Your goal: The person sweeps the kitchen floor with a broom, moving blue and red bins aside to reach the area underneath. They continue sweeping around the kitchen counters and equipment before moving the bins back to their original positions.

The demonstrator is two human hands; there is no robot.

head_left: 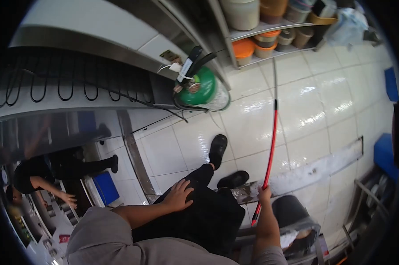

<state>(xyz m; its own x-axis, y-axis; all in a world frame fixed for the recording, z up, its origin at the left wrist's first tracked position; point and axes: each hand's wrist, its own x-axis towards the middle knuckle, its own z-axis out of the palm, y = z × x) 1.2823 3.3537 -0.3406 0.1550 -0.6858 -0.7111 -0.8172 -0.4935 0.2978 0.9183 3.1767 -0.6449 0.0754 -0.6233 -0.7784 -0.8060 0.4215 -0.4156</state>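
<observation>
My right hand (264, 194) is wrapped round the lower part of a long red pole (272, 141). Past a black joint the pole turns grey, and its far end reaches the foot of the shelving, where no head can be made out. My left hand (179, 195) lies flat with its fingers a little apart on the black cloth (199, 221) over my lap. In front of my legs, my black shoes (218, 149) are on the white tiled floor (296, 106).
A green gas cylinder (204, 90) stands by the wall. Metal shelving (252, 33) holds tubs, some orange-lidded. Near my right arm is a dark grey bin (292, 212). At left, another person (40, 174) in black is close to a blue box (106, 187).
</observation>
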